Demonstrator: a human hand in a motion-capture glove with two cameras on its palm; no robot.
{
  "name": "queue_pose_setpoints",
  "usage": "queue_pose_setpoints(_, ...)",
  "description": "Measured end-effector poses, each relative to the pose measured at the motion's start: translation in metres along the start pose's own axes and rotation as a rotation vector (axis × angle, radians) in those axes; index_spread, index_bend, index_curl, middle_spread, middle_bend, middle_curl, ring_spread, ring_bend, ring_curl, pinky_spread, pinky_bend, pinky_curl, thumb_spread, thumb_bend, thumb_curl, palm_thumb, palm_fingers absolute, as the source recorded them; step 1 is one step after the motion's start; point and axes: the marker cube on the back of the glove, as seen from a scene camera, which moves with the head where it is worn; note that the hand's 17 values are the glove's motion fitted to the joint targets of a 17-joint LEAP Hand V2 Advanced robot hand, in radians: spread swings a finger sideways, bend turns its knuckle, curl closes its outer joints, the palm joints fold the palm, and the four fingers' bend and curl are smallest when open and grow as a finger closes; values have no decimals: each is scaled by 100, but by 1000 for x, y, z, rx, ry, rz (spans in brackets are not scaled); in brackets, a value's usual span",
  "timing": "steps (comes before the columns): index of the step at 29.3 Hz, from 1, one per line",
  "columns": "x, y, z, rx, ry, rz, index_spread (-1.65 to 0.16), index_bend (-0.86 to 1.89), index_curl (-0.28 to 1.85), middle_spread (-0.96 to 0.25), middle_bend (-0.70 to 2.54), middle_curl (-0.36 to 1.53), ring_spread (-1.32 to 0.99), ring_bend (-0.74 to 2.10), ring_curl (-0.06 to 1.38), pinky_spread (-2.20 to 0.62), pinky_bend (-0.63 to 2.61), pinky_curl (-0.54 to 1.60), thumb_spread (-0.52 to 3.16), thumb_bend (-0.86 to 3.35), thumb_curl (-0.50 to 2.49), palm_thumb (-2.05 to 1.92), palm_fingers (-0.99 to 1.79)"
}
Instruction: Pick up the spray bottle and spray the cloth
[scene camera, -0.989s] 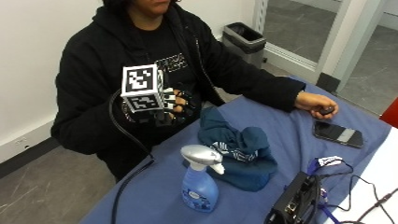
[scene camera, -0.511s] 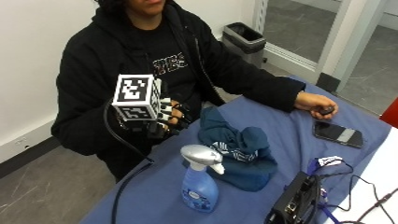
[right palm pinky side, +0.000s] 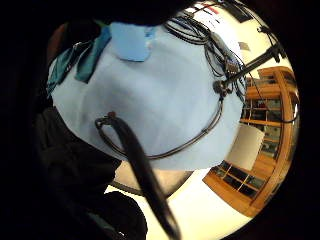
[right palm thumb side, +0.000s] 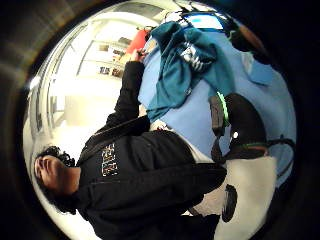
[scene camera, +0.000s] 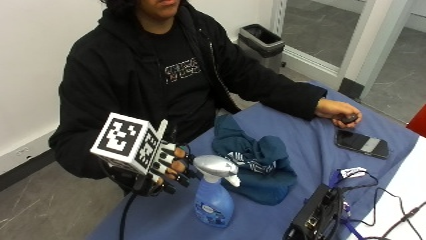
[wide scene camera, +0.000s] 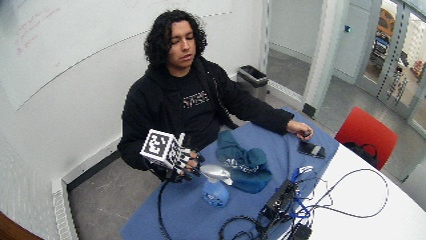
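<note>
My gloved right hand hangs just beside the head of the upright spray bottle on the blue table, fingers relaxed and holding nothing, so I judge a short sideways reach takes its neck, the teal cloth lying just beyond.

This looks like an office or meeting room pressed into use as a test space. A large whiteboard covers the wall behind the seated person. Glass doors with metal frames open onto a corridor. A black waste bin stands by the wall, a red chair sits at the table, and cables and a black electronics box lie on it.
</note>
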Motion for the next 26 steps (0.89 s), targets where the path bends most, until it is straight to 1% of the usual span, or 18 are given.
queue_pose_setpoints(5, 34, -17, -19, 39, 5, 73, -30, 14, 29, -1, 28, 35, -4, 27, 29, 22, 21, 29, 130, 28, 34, 70, 66)
queue_pose_setpoints(9, 46, -54, -25, 107, -55, 103, -30, 13, 29, -1, 30, 36, -3, 28, 30, 21, 20, 30, 130, 26, 34, 70, 70)
queue_pose_setpoints(14, 66, -57, -38, 44, -66, 59, -29, 12, 29, -1, 30, 37, -3, 28, 31, 20, 21, 31, 131, 22, 34, 68, 71)
queue_pose_setpoints(26, 69, -93, -39, 52, -250, -15, -29, 9, 26, -1, 30, 39, -4, 33, 34, 18, 23, 34, 128, 14, 33, 66, 72)
